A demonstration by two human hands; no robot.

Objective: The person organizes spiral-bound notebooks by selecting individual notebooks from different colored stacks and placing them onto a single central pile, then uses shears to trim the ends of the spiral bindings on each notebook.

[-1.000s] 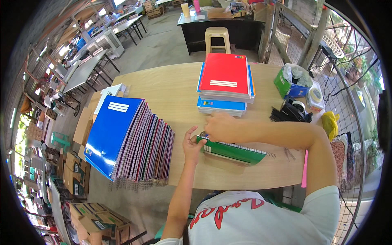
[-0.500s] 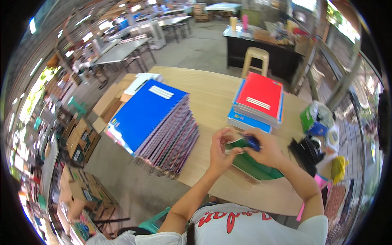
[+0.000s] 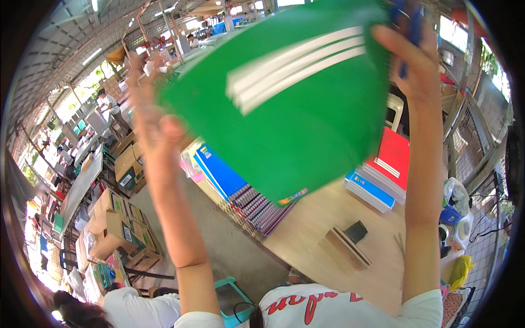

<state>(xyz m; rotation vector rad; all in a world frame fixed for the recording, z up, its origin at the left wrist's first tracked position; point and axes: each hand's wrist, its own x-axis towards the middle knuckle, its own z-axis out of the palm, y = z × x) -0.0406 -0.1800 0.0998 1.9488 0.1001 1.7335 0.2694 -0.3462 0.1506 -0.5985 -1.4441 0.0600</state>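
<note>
A green notebook (image 3: pixel 306 109) with white label lines on its cover is raised close in front of me, its sheets bowed and blurred. My right hand (image 3: pixel 416 65) grips it at the upper right edge. In the same hand is a dark blue tool (image 3: pixel 414 33), whose kind I cannot make out. At the notebook's left corner is my left hand (image 3: pixel 150 109), blurred, fingers spread and pointing up, the thumb close to the edge. Partly hidden below is a tall stack of spiral notebooks (image 3: pixel 224 175) with blue covers. Red and blue notebooks (image 3: pixel 391 158) lie stacked at the right.
On the wooden table (image 3: pixel 306 257) sit a small wooden block (image 3: pixel 347 249) and a dark piece (image 3: pixel 356 232) beside it. Bags and a yellow bundle (image 3: pixel 460 269) line the right side. Cardboard boxes (image 3: pixel 117 229) stand on the left, with a person (image 3: pixel 109 106) farther off.
The green notebook has come up from the table to in front of me. My left hand has moved out to its left corner, the fingers now spread. The wooden block is now uncovered.
</note>
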